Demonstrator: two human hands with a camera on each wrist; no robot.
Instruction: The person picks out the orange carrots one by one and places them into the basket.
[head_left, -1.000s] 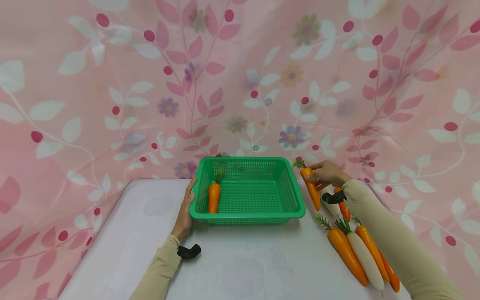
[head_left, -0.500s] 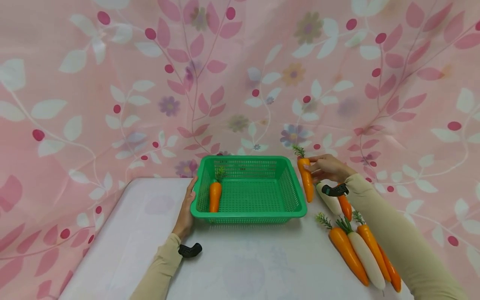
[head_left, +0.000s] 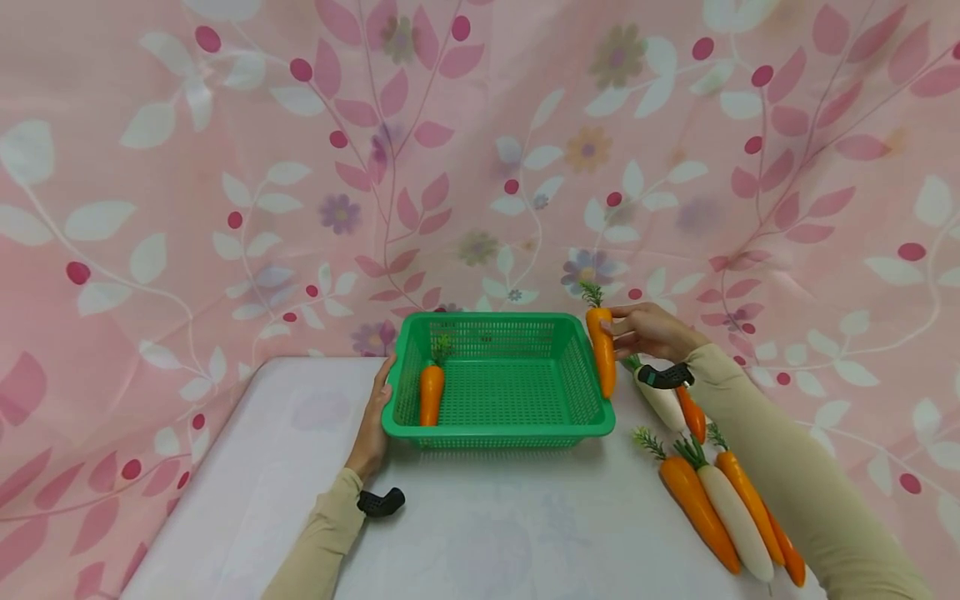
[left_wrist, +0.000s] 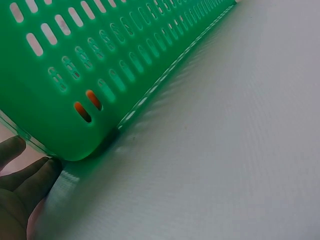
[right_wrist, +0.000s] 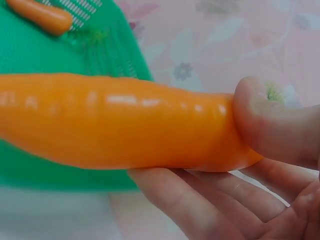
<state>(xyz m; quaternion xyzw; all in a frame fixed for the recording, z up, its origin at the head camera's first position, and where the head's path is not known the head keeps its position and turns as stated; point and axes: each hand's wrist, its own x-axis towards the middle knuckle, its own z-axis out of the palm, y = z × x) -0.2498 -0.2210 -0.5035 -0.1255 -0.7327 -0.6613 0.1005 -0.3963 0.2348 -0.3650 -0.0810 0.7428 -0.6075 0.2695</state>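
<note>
A green plastic basket [head_left: 592,428] sits on the white table, with one orange carrot [head_left: 430,393] lying at its left side. My right hand [head_left: 645,331] grips another orange carrot [head_left: 602,350] by its leafy end, hanging tip down over the basket's right rim; up close in the right wrist view the thumb and fingers [right_wrist: 270,131] wrap this carrot [right_wrist: 115,120]. My left hand [head_left: 373,417] rests flat against the basket's left wall, its fingers [left_wrist: 20,175] at the basket's corner [left_wrist: 65,135].
Several orange carrots and white radishes [head_left: 731,517] lie in a row on the table right of the basket, one white radish [head_left: 663,400] nearer my right wrist. A pink floral cloth [head_left: 480,150] hangs behind. The white table [head_left: 487,525] stretches toward me.
My right hand has lifted the carrot up and to the left, from beside the basket to over its right rim. The left hand and basket have stayed put.
</note>
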